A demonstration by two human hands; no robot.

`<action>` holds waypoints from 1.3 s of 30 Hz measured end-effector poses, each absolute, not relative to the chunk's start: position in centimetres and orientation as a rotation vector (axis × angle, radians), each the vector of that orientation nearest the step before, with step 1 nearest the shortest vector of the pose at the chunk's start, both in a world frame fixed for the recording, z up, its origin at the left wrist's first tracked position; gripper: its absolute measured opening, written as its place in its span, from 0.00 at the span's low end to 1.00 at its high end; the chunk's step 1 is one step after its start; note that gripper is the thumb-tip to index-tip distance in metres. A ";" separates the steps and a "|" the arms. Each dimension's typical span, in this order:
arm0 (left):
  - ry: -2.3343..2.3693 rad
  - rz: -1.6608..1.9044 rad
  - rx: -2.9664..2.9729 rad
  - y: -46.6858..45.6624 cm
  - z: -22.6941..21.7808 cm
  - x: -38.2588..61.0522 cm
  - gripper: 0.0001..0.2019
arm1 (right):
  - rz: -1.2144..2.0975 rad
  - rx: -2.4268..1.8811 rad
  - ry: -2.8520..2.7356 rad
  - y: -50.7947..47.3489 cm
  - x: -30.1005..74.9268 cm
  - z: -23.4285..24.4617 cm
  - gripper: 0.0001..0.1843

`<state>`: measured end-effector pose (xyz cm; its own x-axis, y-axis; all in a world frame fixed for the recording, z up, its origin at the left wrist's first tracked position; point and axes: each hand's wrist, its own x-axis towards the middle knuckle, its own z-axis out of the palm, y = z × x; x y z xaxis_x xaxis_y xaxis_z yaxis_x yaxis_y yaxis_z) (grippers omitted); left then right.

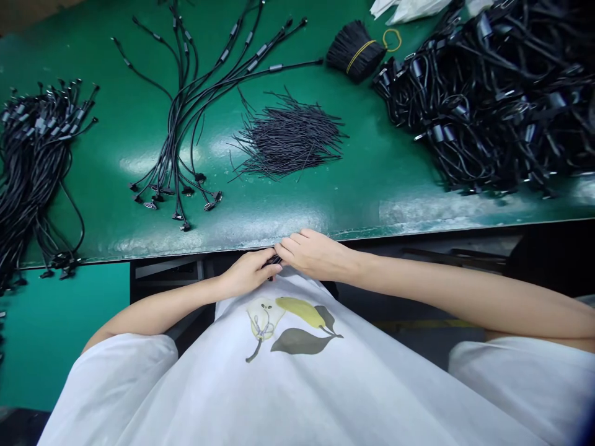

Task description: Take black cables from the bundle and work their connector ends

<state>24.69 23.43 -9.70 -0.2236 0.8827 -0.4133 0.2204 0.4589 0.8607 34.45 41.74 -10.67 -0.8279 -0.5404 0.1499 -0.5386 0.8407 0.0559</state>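
My left hand [248, 271] and my right hand [312, 253] meet just below the front edge of the green table [372, 179], above my white shirt. Both have their fingers curled together around a small black item [273, 262], probably a cable or tie, mostly hidden between them. Beyond the hands lies a fan of several black cables with connectors [186, 124]. A loose heap of thin black twist ties [288, 136] lies to its right.
A big tangled pile of black cables [493, 99] fills the right of the table. Another cable bundle [32, 161] lies at the left edge. A banded bunch of black ties [356, 49], a yellow rubber band [393, 38] and white bags [409, 7] sit at the back.
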 end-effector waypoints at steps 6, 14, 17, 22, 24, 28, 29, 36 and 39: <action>1.496 0.926 0.655 23.4 -10.8 24.6 0.14 | -0.050 0.897 -2.802 41.7 34.6 -12.1 0.08; 0.778 0.947 0.215 23.1 -10.0 22.6 0.22 | -0.017 1.087 -2.490 43.2 33.5 -9.8 0.13; 0.671 1.038 0.100 23.3 -9.9 23.5 0.22 | 0.038 1.102 -2.499 43.8 32.9 -9.2 0.13; 0.885 1.197 0.091 23.8 -9.4 25.3 0.21 | 0.158 1.062 -2.749 43.8 32.9 -9.4 0.10; 1.109 1.139 0.288 23.9 -9.3 25.2 0.22 | 0.209 1.061 -2.900 43.5 33.1 -9.5 0.08; 1.528 0.808 0.838 23.7 -8.9 24.3 0.18 | 0.242 1.063 -3.002 42.9 33.6 -9.3 0.07; 1.604 0.742 0.933 23.6 -8.8 24.1 0.16 | 0.221 1.047 -2.975 42.8 33.7 -9.2 0.08; 1.752 0.787 1.002 23.9 -9.8 23.8 0.13 | 0.057 0.834 -2.928 42.7 33.9 -9.1 0.06; 1.379 0.908 0.684 24.1 -10.1 23.5 0.17 | 0.029 0.875 -2.903 42.7 34.1 -9.3 0.05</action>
